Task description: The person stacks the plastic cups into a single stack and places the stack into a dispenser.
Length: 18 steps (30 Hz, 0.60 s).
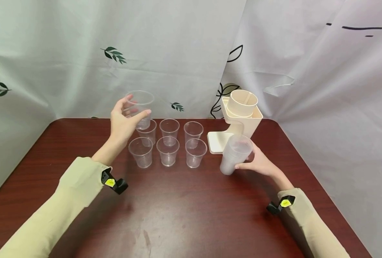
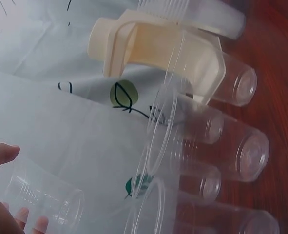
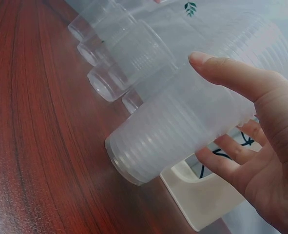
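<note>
Head view shows the left hand (image 1: 121,122) grasping a single clear cup (image 1: 141,104) between thumb and fingers, mouth up, raised over the left end of the back row, near the far edge of the surface (image 1: 178,215). Whether its base touches the rim beneath cannot be told there; the left wrist view shows a gap between it and the standing cups in frame. A light, even pinch seems best, since the thin wall looks likely to flex, and the base calls for clearance from the rims around it.

The right hand (image 1: 258,161) is closed around a tilted stack of nested cups (image 1: 235,154), right of the rows and before the beige holder (image 1: 247,123), which stands toward the far right corner. Supporting the stack low and firmly should stop the inner cups sliding out; whether its bottom rests on the surface is unclear.

Six cups stand upright in two rows of three: the back row (image 1: 169,130) close to the far edge, the front row (image 1: 167,152) just nearer. Nothing shows inside them or the raised cup. The stack contains only more cups, as far as visible; the bottom of the holder's round tube is hidden.
</note>
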Tool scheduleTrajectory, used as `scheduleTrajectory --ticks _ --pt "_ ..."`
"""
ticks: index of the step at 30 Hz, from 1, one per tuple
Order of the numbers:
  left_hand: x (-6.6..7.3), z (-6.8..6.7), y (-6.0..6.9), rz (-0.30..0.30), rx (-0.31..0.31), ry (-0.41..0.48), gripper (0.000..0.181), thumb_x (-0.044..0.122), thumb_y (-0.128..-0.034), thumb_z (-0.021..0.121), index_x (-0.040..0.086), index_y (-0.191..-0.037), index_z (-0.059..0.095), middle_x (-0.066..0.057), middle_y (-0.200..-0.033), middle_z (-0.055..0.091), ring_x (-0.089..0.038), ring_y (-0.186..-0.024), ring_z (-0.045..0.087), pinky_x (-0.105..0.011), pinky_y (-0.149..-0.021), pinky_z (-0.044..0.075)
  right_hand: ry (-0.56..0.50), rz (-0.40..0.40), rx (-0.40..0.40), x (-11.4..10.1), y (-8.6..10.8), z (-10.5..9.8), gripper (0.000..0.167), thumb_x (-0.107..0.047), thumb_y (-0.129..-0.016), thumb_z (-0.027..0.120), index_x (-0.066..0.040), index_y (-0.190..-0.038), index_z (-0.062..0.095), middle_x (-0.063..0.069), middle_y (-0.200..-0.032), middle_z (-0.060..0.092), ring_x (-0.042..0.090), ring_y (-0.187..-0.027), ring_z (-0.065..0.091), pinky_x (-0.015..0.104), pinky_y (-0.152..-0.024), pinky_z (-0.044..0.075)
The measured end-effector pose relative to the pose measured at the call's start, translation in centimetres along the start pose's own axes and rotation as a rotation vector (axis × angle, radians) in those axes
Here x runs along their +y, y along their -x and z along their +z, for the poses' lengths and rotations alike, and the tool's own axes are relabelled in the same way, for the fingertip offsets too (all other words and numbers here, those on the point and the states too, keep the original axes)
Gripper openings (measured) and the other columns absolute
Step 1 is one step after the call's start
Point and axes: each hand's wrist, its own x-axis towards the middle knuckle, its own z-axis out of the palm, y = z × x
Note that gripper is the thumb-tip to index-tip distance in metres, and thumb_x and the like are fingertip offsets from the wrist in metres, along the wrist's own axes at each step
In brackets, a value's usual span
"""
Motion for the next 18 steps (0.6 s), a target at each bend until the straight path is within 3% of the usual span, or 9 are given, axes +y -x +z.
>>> scheduleTrajectory --ticks 14,18 --pt "0.6 1.5 1.1 0.014 -0.074 -0.051 0.068 0.019 -0.0803 0.077 0.012 -0.140 0.045 0.001 -0.119 0.054 -0.023 -0.115 0.058 -0.030 -0.100 0.048 0.005 -0.009 -0.002 0.3 0.0 -0.1 0.092 0.012 -0.069 0.078 -0.008 -0.144 0.030 -0.005 -0.126 0.051 0.006 -0.108 0.058 0.024 -0.082 0.056" --pt "0.7 1.9 1.6 0.007 -0.100 -0.067 0.069 0.023 -0.0805 0.077 0.014 -0.141 0.045 -0.004 -0.125 0.054 -0.021 -0.115 0.059 -0.028 -0.094 0.051 0.019 -0.004 0.000 0.3 0.0 -0.1 0.092 0.011 -0.069 0.078 -0.009 -0.144 0.030 -0.004 -0.126 0.051 0.006 -0.108 0.057 0.024 -0.083 0.056"
